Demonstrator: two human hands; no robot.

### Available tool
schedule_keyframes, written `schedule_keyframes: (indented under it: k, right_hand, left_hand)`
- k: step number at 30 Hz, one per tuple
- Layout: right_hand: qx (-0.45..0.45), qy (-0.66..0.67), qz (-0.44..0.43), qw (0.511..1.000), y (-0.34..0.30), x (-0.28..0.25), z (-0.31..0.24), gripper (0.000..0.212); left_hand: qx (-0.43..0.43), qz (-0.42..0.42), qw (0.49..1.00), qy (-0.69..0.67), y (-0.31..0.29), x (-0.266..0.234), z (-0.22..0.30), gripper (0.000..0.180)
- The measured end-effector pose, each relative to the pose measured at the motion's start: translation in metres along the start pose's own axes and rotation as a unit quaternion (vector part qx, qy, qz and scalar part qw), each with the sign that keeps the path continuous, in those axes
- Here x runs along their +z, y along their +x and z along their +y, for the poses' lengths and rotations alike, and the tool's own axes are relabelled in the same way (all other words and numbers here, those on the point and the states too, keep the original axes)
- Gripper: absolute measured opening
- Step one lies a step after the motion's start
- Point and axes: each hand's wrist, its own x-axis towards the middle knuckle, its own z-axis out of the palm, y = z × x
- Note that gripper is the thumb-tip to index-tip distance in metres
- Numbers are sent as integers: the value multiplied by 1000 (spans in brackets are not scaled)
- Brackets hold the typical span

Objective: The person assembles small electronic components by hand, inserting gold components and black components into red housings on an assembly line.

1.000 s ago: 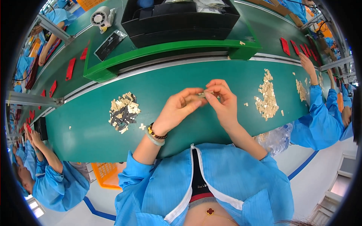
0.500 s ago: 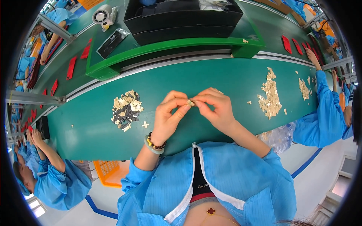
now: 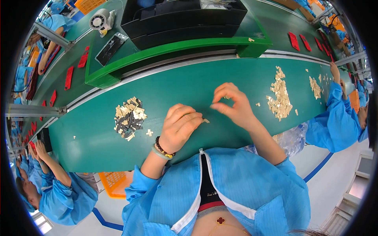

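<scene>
My left hand (image 3: 180,126) is closed over the middle of the green table. A small gold-coloured flat piece (image 3: 206,121) pokes out at its fingertips. To the right, a little higher, my right hand (image 3: 235,107) has thumb and forefinger brought together, and whatever lies between their tips is too small to make out. Another gold bit (image 3: 226,97) shows through the gap of its curled fingers, seemingly on the table. Left of my hands lies a mixed heap of gold and black pieces (image 3: 130,118). One cross-shaped piece (image 3: 149,133) rests beside it.
A larger gold heap (image 3: 280,98) and a smaller one (image 3: 315,88) lie on the right. Behind the green table (image 3: 177,84) stands a green-edged shelf (image 3: 177,46) carrying a black box (image 3: 185,29) and a small fan (image 3: 99,20). Co-workers in blue sit on both sides.
My hands, together over a small gold piece before, have parted. The right one has moved up and right; the left has turned back-upward, with a gold piece at its fingertips.
</scene>
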Motion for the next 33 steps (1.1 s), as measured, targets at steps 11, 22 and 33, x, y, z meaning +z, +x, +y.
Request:
schedule_keyframes:
  k: [11,22,33]
  right_hand:
    - [-110,-57,-132,984,10,15,-18,23]
    - [-166,-305,-184,920,-63,68,26,67]
    - [129,-684,167,698,-44,-92,130,59]
  left_hand:
    - [67,12,986,150,-3,-2,-1,17]
    - [-397,-15,908,-135,-12,-8,-11,36]
    - [-342,-32,937,-61,-3,8,-11,41]
